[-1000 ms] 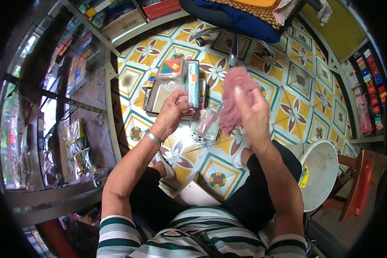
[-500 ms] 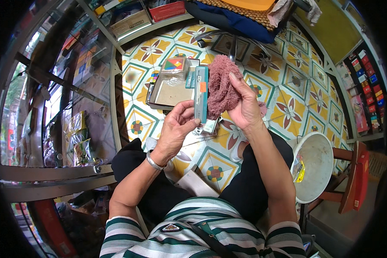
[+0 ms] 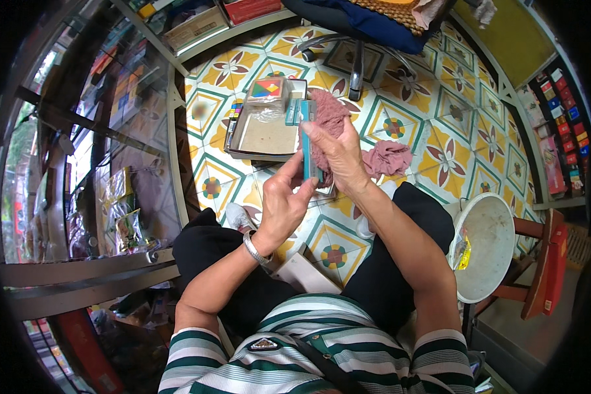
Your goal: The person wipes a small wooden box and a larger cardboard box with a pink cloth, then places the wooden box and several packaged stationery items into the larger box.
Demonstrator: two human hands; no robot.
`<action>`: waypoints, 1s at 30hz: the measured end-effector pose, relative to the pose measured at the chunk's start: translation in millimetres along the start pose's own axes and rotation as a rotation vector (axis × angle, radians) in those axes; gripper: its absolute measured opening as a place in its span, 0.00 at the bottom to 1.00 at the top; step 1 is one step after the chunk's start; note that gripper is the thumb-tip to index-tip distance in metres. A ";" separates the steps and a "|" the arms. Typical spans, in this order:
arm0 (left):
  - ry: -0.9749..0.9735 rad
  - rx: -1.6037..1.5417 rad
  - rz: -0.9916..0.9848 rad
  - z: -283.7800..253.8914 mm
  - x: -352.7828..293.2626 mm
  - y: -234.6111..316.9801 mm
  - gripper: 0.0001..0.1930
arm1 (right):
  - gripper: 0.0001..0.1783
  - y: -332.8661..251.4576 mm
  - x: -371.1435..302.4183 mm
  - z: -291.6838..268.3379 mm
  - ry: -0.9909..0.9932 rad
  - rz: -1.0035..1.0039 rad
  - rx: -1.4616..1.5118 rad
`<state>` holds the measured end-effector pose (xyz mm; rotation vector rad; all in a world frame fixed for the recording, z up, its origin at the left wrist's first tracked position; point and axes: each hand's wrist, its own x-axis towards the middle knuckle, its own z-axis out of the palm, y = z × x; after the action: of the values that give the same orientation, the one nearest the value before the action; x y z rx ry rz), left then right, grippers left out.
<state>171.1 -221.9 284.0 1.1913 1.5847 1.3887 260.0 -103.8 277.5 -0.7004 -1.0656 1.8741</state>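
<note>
Just above the centre of your view, a slim teal box (image 3: pixel 307 157) stands lengthwise toward twelve o'clock. Your left grip (image 3: pixel 285 205) is closed in a pinch on its lower end; your right grip (image 3: pixel 341 157) is closed around a pink cloth (image 3: pixel 329 105), thumb lying over the box. From the box, an open tray (image 3: pixel 266 136) lies at ten o'clock on the tiled floor (image 3: pixel 433 190), a second cloth (image 3: pixel 389 158) at three, and a white bucket (image 3: pixel 489 253) at four.
</note>
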 end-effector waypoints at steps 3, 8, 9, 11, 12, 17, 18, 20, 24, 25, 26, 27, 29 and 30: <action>0.080 0.082 0.013 -8.8 2.5 -10.1 0.26 | 0.41 12.5 -8.0 0.8 -0.082 0.020 -0.026; 0.059 0.041 0.060 -17.0 5.0 -20.1 0.27 | 0.34 23.0 -12.5 2.8 -0.066 -0.081 -0.138; 0.025 0.032 0.060 -16.5 5.1 -18.9 0.27 | 0.33 21.6 -12.7 2.5 -0.039 -0.096 -0.184; -0.065 0.171 -0.048 -31.8 10.2 -10.9 0.25 | 0.32 16.5 -12.8 1.6 -0.018 -0.138 -0.286; -0.092 0.185 -0.096 -41.9 13.2 -6.9 0.25 | 0.32 14.8 -11.5 1.0 -0.027 -0.166 -0.361; 0.057 -0.281 -0.274 -58.8 30.8 -3.8 0.23 | 0.31 3.4 -20.8 8.8 -0.105 -0.156 -0.638; -0.008 -0.381 -0.266 -58.7 34.2 -9.8 0.20 | 0.35 11.1 -20.8 7.7 -0.139 -0.138 -0.599; -0.008 -0.532 -0.350 -53.9 40.6 -17.1 0.13 | 0.35 21.4 -20.9 6.7 -0.173 -0.097 -0.586; 0.136 -0.733 -0.464 -43.7 43.3 -14.1 0.08 | 0.35 32.4 -21.1 5.0 -0.176 -0.097 -0.594; 0.139 -0.733 -0.449 -47.8 44.5 -23.1 0.08 | 0.35 33.9 -22.4 5.2 -0.171 -0.094 -0.584; 0.141 -0.731 -0.433 -55.0 47.1 -40.2 0.07 | 0.36 35.5 -23.5 4.0 -0.167 -0.055 -0.582; 0.141 -0.730 -0.419 -57.6 50.0 -42.4 0.06 | 0.37 37.9 -24.4 1.3 -0.160 -0.014 -0.579; 0.299 -0.726 -0.378 -64.4 55.1 -45.2 0.06 | 0.38 42.0 -29.5 -0.6 -0.142 0.047 -0.501; 0.281 -0.734 -0.357 -71.0 56.5 -45.4 0.06 | 0.38 42.9 -33.7 -0.8 -0.131 0.065 -0.428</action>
<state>78.4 -192.2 255.3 0.2756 1.1962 1.7151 260.0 -144.8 241.5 -0.8688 -1.5712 1.7810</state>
